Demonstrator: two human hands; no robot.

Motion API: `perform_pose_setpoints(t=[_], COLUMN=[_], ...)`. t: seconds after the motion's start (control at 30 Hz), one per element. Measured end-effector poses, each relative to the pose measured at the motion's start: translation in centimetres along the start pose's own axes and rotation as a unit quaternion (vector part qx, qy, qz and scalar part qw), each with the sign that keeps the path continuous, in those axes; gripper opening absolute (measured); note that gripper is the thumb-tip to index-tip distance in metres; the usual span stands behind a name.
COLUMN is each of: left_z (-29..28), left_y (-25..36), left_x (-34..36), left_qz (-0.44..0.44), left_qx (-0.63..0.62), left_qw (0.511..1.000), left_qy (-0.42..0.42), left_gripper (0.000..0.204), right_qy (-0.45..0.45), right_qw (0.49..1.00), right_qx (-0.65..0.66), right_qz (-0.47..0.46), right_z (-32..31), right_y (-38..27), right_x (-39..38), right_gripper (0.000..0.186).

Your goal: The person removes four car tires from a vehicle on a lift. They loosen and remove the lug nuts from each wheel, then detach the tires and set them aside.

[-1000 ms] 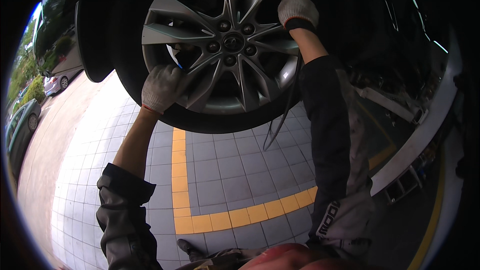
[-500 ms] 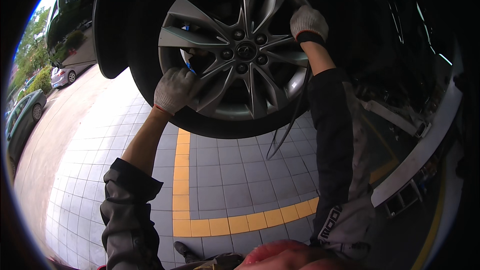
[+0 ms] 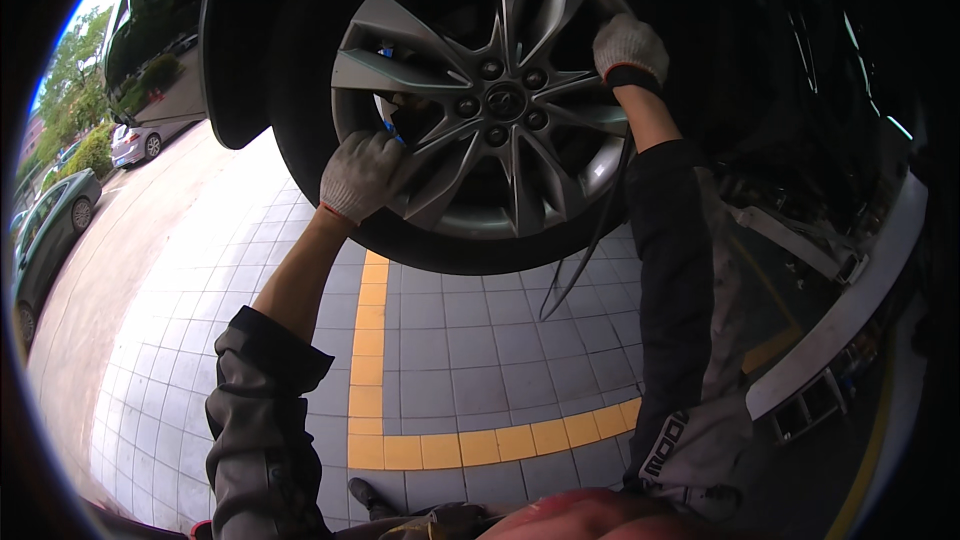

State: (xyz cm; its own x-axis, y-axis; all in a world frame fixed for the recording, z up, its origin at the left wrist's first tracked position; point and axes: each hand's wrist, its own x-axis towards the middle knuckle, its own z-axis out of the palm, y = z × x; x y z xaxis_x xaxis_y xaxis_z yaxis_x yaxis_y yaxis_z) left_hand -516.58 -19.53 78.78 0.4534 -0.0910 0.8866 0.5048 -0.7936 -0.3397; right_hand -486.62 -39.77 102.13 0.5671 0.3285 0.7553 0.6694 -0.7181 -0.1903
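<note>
A car wheel with a grey multi-spoke alloy rim and black tyre hangs off the ground in front of me, on a raised dark car. My left hand, in a white knit glove, grips a lower-left spoke of the rim. My right hand, also gloved, holds the rim's upper right edge near the tyre. Several lug nuts ring the hub. A blue part shows behind the spokes.
Grey paving tiles with a yellow line lie below the wheel. A lift arm and white sill run at the right. Parked cars stand at the far left. A thin black cable dangles under the tyre.
The wheel sits more to the right and larger in view as my head has shifted. Both hands stay on the rim, keeping about the same grip.
</note>
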Motion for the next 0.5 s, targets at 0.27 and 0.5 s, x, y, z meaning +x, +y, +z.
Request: perform_pose_setpoints(t=[0.27, 0.5], left_z=[-0.19, -0.17], left_y=[-0.01, 0.09], left_x=[0.07, -0.01], left_qz=[0.003, 0.001], left_qx=[0.025, 0.023], left_qw=[1.000, 1.000], left_qy=[-0.009, -0.017], left_gripper=[0.037, 0.031], right_qy=[0.029, 0.015], right_qw=[0.999, 0.999], right_qx=[-0.001, 0.042], right_qz=[-0.015, -0.006], right_z=[0.84, 0.90], right_y=[0.18, 0.44], right_x=[0.50, 0.45], right_gripper=[0.038, 0.033])
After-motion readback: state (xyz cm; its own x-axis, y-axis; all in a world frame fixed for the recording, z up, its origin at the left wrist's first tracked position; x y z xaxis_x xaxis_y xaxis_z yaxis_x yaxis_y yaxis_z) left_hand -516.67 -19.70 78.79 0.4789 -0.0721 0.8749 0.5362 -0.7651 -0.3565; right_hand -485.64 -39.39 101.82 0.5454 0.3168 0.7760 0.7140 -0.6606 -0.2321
